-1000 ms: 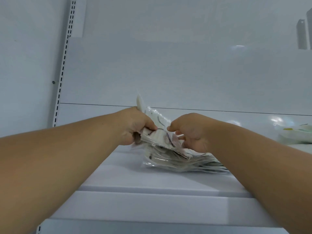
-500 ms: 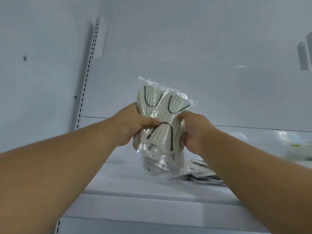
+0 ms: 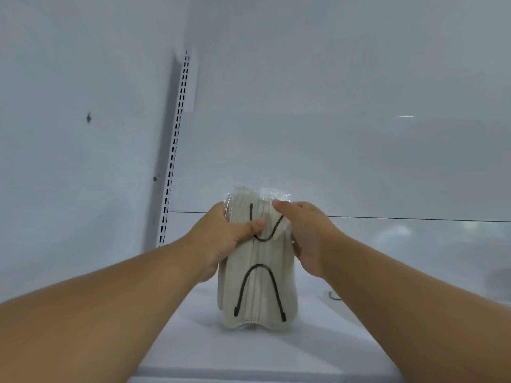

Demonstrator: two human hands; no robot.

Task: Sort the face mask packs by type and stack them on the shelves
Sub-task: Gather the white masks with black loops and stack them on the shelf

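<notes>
Left hand (image 3: 221, 239): curled round the upper left edge of a clear plastic pack of pale grey-green pleated face masks with black ear loops (image 3: 257, 275); the thumb is pressed across the front of the pack.
Right hand (image 3: 304, 236): closed on the upper right edge of the same pack, the thumb laid over its top corner.
Arms: both bare forearms are stretched forward, converging on the pack.
Pack: held upright between the two hands, its lower end at or just above the white shelf (image 3: 276, 352); contact cannot be told.
Writing: faint small marks are seen near the lower edge, too small to be read.
Surroundings: a white back panel (image 3: 331, 134) is seen behind, and a white slotted upright rail (image 3: 174, 150) to the left.
</notes>
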